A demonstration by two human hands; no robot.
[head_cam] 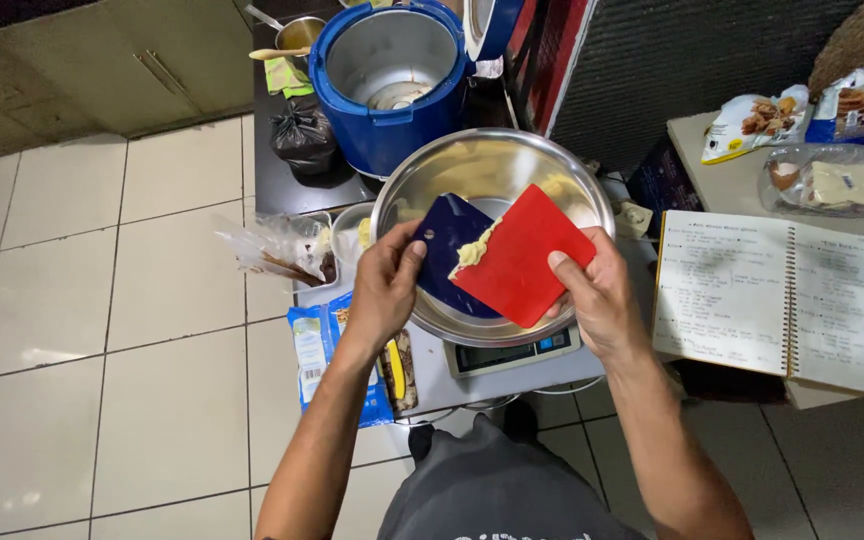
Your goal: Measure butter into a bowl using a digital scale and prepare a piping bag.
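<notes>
**Two scrapers, edge to edge, over a steel bowl**

Both hands worked above the steel mixing bowl (492,160). The left hand (384,285) was closed on a dark blue scraper (449,245), thumb on its face, while the right hand (600,292) pinched a red scraper (522,258) by its lower corner. The red blade lay tilted across the blue one, its upper-left edge touching it, and a ridge of pale yellow dough (474,250) sat along that line of contact.

The bowl rested on a digital scale (514,352), which stood on a small low surface — tightly hemmed. Behind it, nearly touching the rim, stood a blue cooker pot (390,90); a crumpled clear bag (282,248) lay just left, and blue packets (320,350) hung at the near-left edge. An open spiral notebook (787,295) lay close on the right. Open room lay only to the left, over white floor tiles (102,330).

The red scraper was flat, squarish, round-cornered and mostly clean — dough only at its working edge.
</notes>
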